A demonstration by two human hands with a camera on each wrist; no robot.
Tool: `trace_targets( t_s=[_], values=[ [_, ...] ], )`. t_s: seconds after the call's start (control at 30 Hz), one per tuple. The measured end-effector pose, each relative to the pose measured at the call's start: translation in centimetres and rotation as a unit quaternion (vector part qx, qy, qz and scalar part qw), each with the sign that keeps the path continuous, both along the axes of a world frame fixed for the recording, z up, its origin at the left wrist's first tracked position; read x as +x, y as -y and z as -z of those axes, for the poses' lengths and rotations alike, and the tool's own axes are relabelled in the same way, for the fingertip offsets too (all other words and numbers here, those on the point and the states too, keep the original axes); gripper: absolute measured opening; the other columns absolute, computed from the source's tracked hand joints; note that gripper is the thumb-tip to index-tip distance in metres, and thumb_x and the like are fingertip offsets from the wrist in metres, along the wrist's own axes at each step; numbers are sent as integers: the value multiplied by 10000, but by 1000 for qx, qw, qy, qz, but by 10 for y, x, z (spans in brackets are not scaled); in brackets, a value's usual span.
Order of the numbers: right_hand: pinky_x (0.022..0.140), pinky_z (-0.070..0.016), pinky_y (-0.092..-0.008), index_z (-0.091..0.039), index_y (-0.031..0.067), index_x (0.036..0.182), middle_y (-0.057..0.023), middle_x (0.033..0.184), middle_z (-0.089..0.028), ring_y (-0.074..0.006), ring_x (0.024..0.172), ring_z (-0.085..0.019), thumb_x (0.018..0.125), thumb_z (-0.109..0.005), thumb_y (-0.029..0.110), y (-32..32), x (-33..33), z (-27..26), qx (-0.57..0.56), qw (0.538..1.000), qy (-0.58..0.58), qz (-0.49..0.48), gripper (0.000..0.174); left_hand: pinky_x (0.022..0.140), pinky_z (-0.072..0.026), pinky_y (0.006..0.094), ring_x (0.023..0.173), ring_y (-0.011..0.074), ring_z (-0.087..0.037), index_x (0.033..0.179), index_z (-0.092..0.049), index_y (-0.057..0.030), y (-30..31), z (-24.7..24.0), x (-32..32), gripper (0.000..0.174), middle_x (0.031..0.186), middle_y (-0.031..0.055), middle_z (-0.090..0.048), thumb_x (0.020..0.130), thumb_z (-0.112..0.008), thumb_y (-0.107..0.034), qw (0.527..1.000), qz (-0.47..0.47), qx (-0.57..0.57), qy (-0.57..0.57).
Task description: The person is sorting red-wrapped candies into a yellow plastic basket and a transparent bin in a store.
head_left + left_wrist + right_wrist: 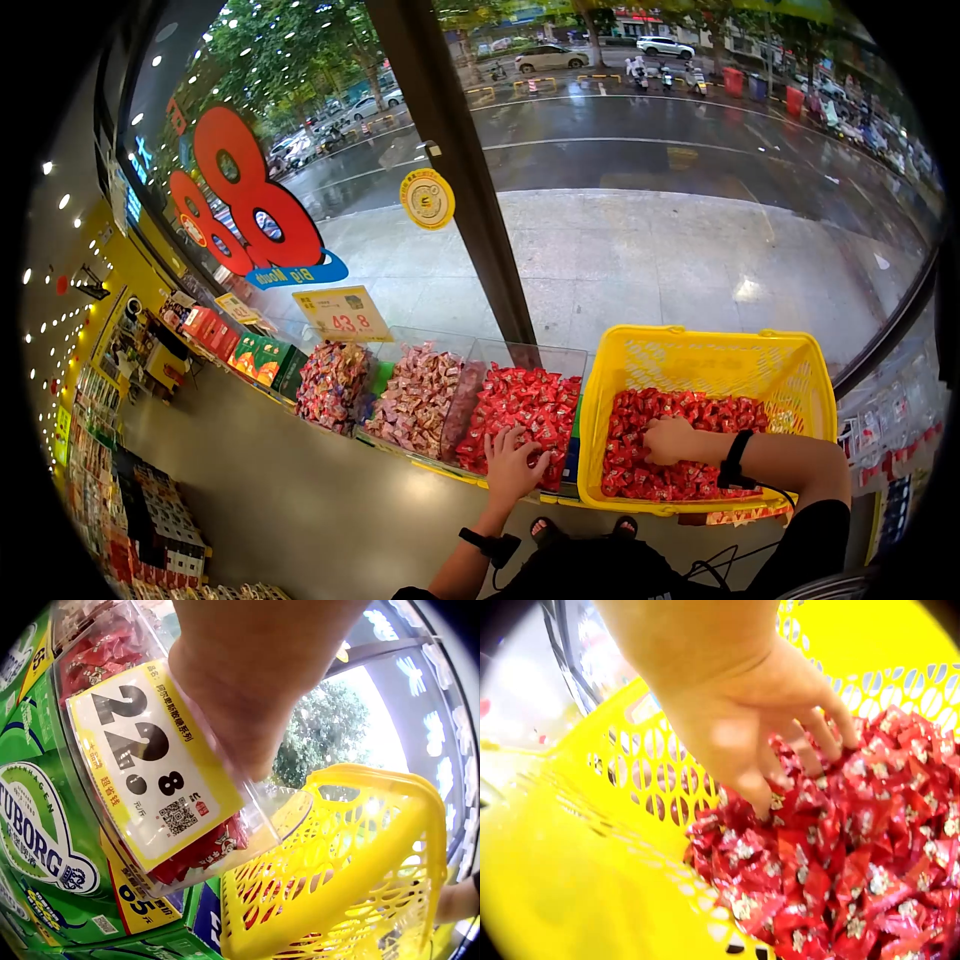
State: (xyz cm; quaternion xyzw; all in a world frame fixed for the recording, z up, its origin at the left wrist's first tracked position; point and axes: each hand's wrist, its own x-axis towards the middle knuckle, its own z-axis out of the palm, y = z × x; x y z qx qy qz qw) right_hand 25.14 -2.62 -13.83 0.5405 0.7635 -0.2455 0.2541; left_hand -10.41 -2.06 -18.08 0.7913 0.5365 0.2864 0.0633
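Note:
In the head view, red-wrapped candies [700,480] lie in a yellow basket [822,400]. My right hand [672,440] reaches among them; in the right wrist view, the hand [742,727] has its fingers bent down into the candies [840,870], and whether it holds any is hidden. My left hand [513,465] rests on red candies [520,400] in a clear bin left of the basket, fingers spread and slightly bent. In the left wrist view, that hand [247,675] shows only in part above the bin's price card [154,761], its fingers hidden.
Clear bins of pink [415,390] and mixed candies [335,385] stand to the left, with a price sign [345,314] behind. Green beer boxes [45,832] sit under the bin. A window with a dark post [465,170] rises behind. Shelves [160,500] stand at the far left.

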Motion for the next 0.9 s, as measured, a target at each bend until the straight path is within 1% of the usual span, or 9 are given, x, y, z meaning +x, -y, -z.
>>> trace_targets(
  t_s=[0.07,0.1,0.13,0.2,0.3,0.43,0.57,0.7,0.9],
  values=[
    [986,-504,-597,-782,73,1178,-178,1323,-598,-401,1203,-569,1032,-659,448,-7,-2,-33,-23,999,21,-24,421,1248,-242,633,1374,332,-521,970,-808,-176,-1,0,1,187,1332,72,-642,834,-847,-299,999,12,20,44],
    [857,-539,-598,-752,52,942,-193,1203,-628,-382,1043,-612,1012,-668,408,-5,0,-48,12,1000,-12,-20,373,1247,-245,631,1367,332,-528,992,-805,-181,-1,0,0,190,1330,75,-643,839,-841,-287,997,16,21,71],
    [813,-549,-575,-740,49,865,-172,1091,-657,-353,929,-636,1002,-679,424,-6,2,-56,21,999,-34,-2,404,1246,-247,628,1361,333,-534,1014,-802,-185,-1,-1,0,195,1329,77,-643,844,-835,-275,995,20,21,98],
    [808,-553,-560,-736,37,827,-160,1049,-677,-350,881,-658,972,-705,435,-3,4,-89,32,999,-34,-8,424,1237,-265,626,1356,338,-537,1063,-797,-194,0,-12,3,223,1326,86,-644,849,-830,-248,992,40,16,120],
    [893,-544,-528,-759,41,859,-141,1146,-689,-344,1011,-668,933,-733,441,26,7,-137,162,980,-103,-45,407,1234,-277,630,1356,348,-531,1085,-799,-185,12,-53,10,251,1327,85,-641,839,-838,-213,987,81,33,134],
    [1053,-492,-479,-812,77,964,-120,1325,-662,-320,1221,-629,922,-747,428,67,-5,-181,202,969,-133,-52,359,1238,-255,620,1384,374,-506,1106,-800,-191,18,-116,34,298,1372,93,-614,814,-857,-166,965,174,43,189],
    [1069,-482,-461,-806,63,958,-111,1315,-662,-313,1245,-617,879,-798,373,97,-19,-184,229,951,-204,-32,319,1260,-201,656,1431,359,-486,1092,-802,-236,39,-170,81,370,1404,71,-616,759,-934,-325,950,295,35,94],
    [1062,-494,-470,-796,64,1004,-130,1311,-657,-323,1246,-625,820,-819,285,116,-27,-168,309,921,-237,-16,288,1249,-196,686,1415,316,-520,974,-811,-222,41,-158,108,281,1377,-6,-668,757,-931,-352,924,373,57,55],
    [1086,-487,-472,-792,92,1036,-119,1381,-638,-335,1283,-604,865,-813,286,138,-23,-156,368,879,-293,78,260,1247,-216,668,1385,316,-547,945,-811,-203,42,-159,114,217,1315,-9,-698,786,-916,-307,916,387,62,81]
  ],
)
